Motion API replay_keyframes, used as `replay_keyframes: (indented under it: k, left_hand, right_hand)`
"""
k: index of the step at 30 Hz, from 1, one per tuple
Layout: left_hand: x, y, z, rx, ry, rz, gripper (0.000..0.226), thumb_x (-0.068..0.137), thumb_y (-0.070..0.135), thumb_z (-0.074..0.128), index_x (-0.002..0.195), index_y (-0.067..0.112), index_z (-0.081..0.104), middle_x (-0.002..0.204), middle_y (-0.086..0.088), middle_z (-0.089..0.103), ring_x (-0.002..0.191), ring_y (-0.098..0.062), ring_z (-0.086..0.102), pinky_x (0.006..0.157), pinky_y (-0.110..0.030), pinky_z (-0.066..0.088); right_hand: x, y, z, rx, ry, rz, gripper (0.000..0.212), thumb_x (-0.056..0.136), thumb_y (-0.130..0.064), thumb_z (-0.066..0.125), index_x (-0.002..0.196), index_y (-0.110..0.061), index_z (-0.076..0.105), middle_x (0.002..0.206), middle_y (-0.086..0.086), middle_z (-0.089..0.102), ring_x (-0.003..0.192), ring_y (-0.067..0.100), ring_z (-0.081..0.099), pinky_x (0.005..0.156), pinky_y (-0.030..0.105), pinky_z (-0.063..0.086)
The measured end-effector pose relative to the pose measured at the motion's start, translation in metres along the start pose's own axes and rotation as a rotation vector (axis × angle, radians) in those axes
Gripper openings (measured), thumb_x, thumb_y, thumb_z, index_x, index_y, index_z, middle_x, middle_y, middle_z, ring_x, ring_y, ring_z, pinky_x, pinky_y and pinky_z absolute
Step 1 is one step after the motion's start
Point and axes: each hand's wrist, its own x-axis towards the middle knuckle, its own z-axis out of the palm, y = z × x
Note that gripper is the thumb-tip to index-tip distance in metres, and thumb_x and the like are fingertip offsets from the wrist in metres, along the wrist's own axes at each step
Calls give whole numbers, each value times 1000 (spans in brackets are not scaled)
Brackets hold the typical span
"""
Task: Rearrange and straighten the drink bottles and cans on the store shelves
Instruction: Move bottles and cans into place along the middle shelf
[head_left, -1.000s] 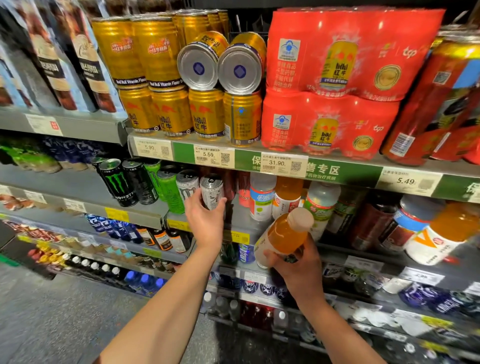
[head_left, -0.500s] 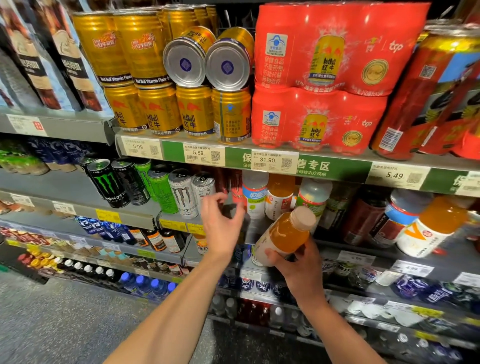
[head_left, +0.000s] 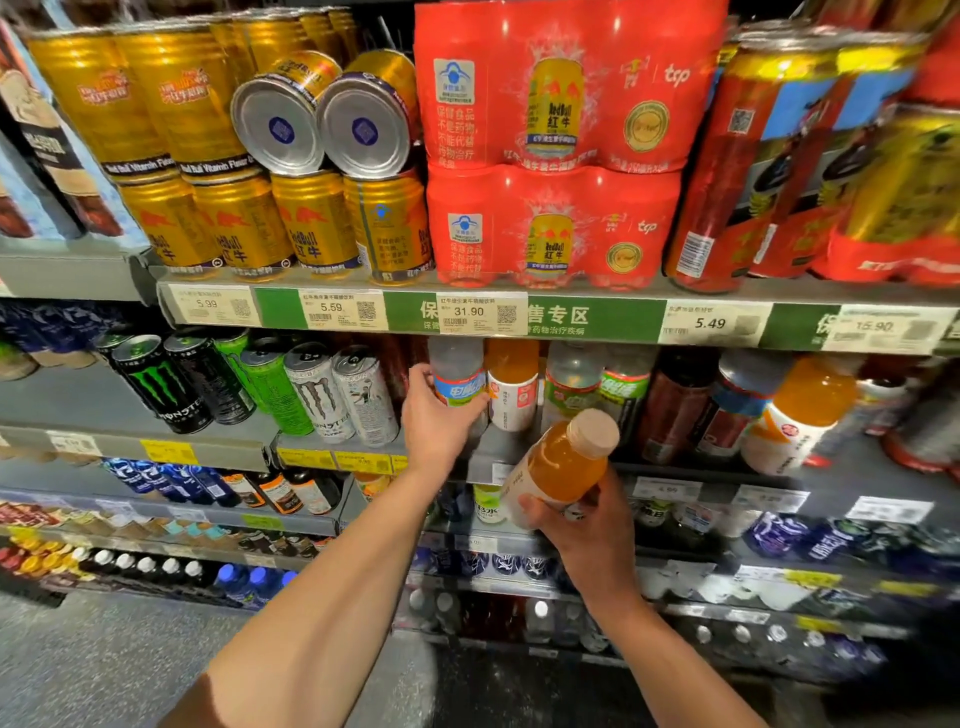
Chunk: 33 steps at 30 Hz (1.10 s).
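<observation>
- Head view, only one camera.
- Left hand (head_left: 435, 415) is up at the second shelf (head_left: 363, 460), thumb and fingers wrapped round a clear bottle with a blue label (head_left: 458, 382). Bottle is upright, in the front row.
- Just right of it, touching or nearly so: an orange-drink bottle with a white label (head_left: 511, 384), upright on the same shelf.
- Right hand (head_left: 587, 525) grips a second orange bottle (head_left: 563, 462) by its lower half, fingers curled round it. It is off the shelf, held in front of the shelf edge, tilted with the pale cap (head_left: 595, 431) up and to the right.
- Left of the left hand: a row of tall cans, white ones (head_left: 340, 395), a green one (head_left: 275, 389), black ones (head_left: 161, 384), all leaning in this wide-angle shot.
- Right of the held bottle: green-label bottles (head_left: 597, 389), dark bottles (head_left: 675, 405), another orange bottle (head_left: 800, 410), blurred.
- Top shelf: gold cans (head_left: 249, 228) stacked two high, two gold cans lying on their sides (head_left: 322, 124) bottoms outward on top of the lower row, red multipacks (head_left: 556, 145) to the right.
- Price tags (head_left: 343, 309) along the green shelf strip.
</observation>
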Motion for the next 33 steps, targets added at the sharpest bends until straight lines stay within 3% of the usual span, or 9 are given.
replay_keyframes:
  k: [5, 7, 9, 14, 17, 20, 24, 27, 33]
  left_hand:
    - [-38, -2, -20, -187, 86, -35, 75, 67, 19, 92, 124, 26, 44, 110, 19, 57, 98, 10, 56, 85, -3, 43]
    - [-50, -5, -32, -262, 125, -80, 79, 67, 19, 93, 132, 16, 47, 115, 12, 61, 102, 5, 59, 87, 2, 40]
    - [-60, -5, -48, -308, 181, -115, 73, 68, 16, 92, 130, 6, 53, 119, -1, 66, 105, -7, 63, 93, -3, 43]
    - [-67, -9, -92, -460, 168, -170, 62, 78, -7, 80, 130, -4, 47, 110, -11, 63, 78, 15, 65, 75, -3, 50]
    - [-62, -18, -115, -479, 142, -161, 61, 75, -12, 79, 127, -1, 50, 110, -10, 65, 81, 13, 67, 73, -4, 50]
    - [-51, -28, -134, -489, 96, -182, 61, 72, -12, 81, 122, 6, 52, 108, -8, 69, 85, 3, 71, 80, -15, 57]
    - [-42, -38, -152, -491, 78, -175, 67, 64, 17, 93, 116, 2, 54, 96, -4, 69, 97, -24, 71, 90, -39, 57]
    - [-39, -53, -163, -446, 107, -136, 82, 55, 35, 98, 120, 5, 58, 110, -10, 72, 102, -20, 71, 85, -26, 57]
    - [-34, -74, -180, -452, 40, -143, 65, 67, 3, 90, 122, 6, 57, 108, -4, 71, 90, -3, 71, 76, -13, 55]
  right_hand:
    - [6, -4, 2, -9, -15, -19, 58, 69, -14, 89, 113, -35, 58, 106, -26, 68, 98, 0, 66, 80, 17, 53]
    - [12, -8, 10, 7, -48, -22, 58, 70, -11, 89, 114, -33, 58, 106, -24, 69, 99, -1, 66, 80, 15, 53]
    - [21, -12, 24, 7, -72, -38, 59, 71, -8, 88, 119, -24, 58, 109, -14, 70, 100, 3, 67, 81, 16, 53]
    - [39, -22, 67, -78, -78, -100, 56, 72, -15, 88, 109, -40, 53, 108, -19, 65, 100, -2, 65, 80, 12, 50]
    - [47, -23, 89, -139, -62, -127, 51, 73, -15, 89, 99, -43, 55, 91, -23, 68, 89, -9, 64, 77, 18, 54]
    - [53, -23, 110, -159, -91, -110, 56, 72, -20, 89, 114, -36, 56, 100, -24, 69, 93, -11, 63, 82, 18, 54]
    - [66, -19, 135, -212, -122, -58, 71, 73, -29, 88, 128, -36, 42, 121, -12, 61, 110, 7, 61, 91, 24, 48]
    - [77, -12, 151, -278, -93, -40, 69, 71, -28, 88, 125, -32, 45, 121, -6, 62, 107, 15, 63, 88, 34, 53]
    - [97, -7, 165, -356, -99, -8, 62, 64, -27, 89, 115, -20, 55, 97, -9, 67, 90, 19, 66, 82, 47, 57]
